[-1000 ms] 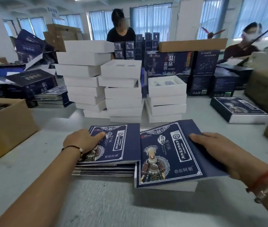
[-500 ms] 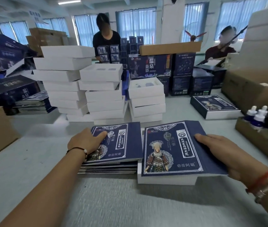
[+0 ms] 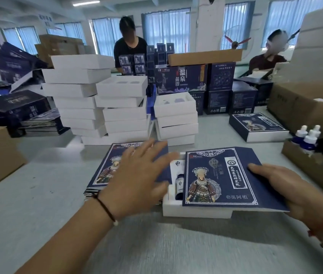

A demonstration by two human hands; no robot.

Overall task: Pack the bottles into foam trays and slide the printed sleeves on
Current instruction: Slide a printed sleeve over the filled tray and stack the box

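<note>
Since the earlier frame, left hand (image 3: 137, 178) is lifting off the sleeve stack (image 3: 105, 175), fingers spread. Right hand (image 3: 287, 186) is gripping the sleeve (image 3: 221, 178), which is only partly covering the tray (image 3: 176, 211); bottle (image 3: 179, 183) is showing. Skewed pushing risks jamming.

Packing workshop: stacked foam trays (image 3: 77, 89)
</note>
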